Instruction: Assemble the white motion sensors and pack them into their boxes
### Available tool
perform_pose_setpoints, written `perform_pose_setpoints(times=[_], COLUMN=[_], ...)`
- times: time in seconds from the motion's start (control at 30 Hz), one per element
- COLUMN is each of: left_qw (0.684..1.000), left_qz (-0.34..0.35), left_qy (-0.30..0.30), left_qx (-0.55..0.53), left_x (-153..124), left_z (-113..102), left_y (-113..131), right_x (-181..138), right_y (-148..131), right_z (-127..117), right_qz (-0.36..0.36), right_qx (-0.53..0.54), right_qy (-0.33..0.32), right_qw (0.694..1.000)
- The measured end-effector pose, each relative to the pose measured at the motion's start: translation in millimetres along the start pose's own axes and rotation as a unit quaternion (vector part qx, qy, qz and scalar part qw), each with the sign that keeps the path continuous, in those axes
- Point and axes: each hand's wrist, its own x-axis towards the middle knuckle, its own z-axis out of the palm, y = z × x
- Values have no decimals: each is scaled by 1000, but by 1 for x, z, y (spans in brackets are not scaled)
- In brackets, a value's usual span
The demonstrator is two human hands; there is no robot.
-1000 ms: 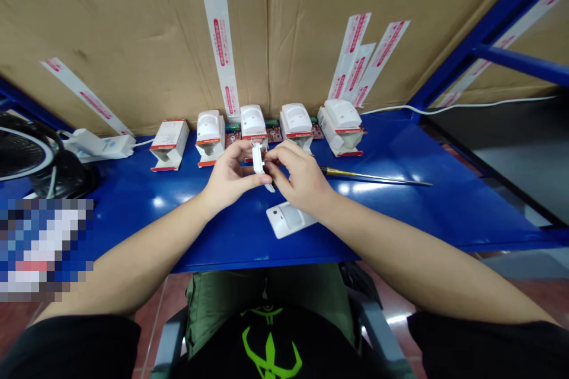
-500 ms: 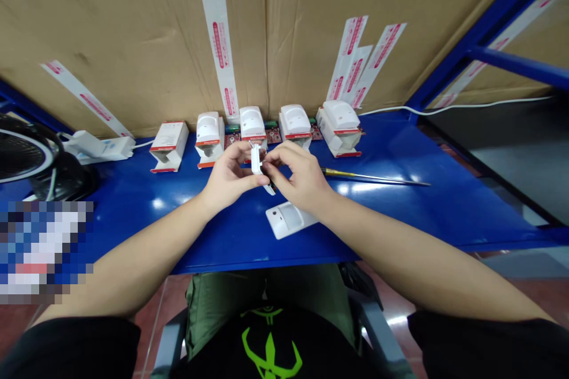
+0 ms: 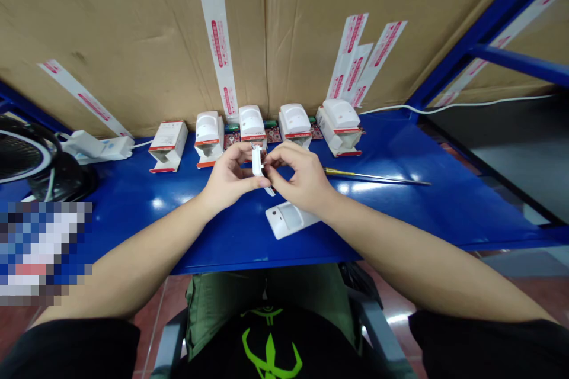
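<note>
Head view: white housing piece (image 3: 256, 163) held edge-on, upright, above mid-counter (image 3: 400, 207). Left hand (image 3: 226, 177) is curled around it, thumb and fingers pinching its left face. Right hand (image 3: 302, 180) has its fingertips closed on the right face, the remaining fingers bent. At 5 o'clock, just beside the right wrist, a white sensor cover (image 3: 291, 219) lies flat. At 3 o'clock, a screwdriver (image 3: 373, 176). At 12 o'clock, a row of boxed sensors (image 3: 251, 121) stands against the cardboard (image 3: 133, 41). At 9 o'clock, well apart, a fan (image 3: 26, 160).
</note>
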Motion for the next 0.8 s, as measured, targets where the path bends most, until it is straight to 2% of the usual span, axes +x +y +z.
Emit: perform_pose_setpoints(times=[0.17, 0.5, 0.8], left_qw=[1000, 1000, 999], left_qz=[-5, -2, -29], left_qy=[5, 4, 13], left_qx=[14, 25, -15], left_x=[0, 1, 2], left_z=[1, -1, 0], left_y=[1, 1, 4], right_x=[0, 1, 1], right_y=[0, 2, 0], right_z=[-1, -4, -3], right_qz=[-7, -88, 15], right_qx=[-26, -79, -29], right_qy=[-20, -63, -33], right_qw=[999, 991, 999])
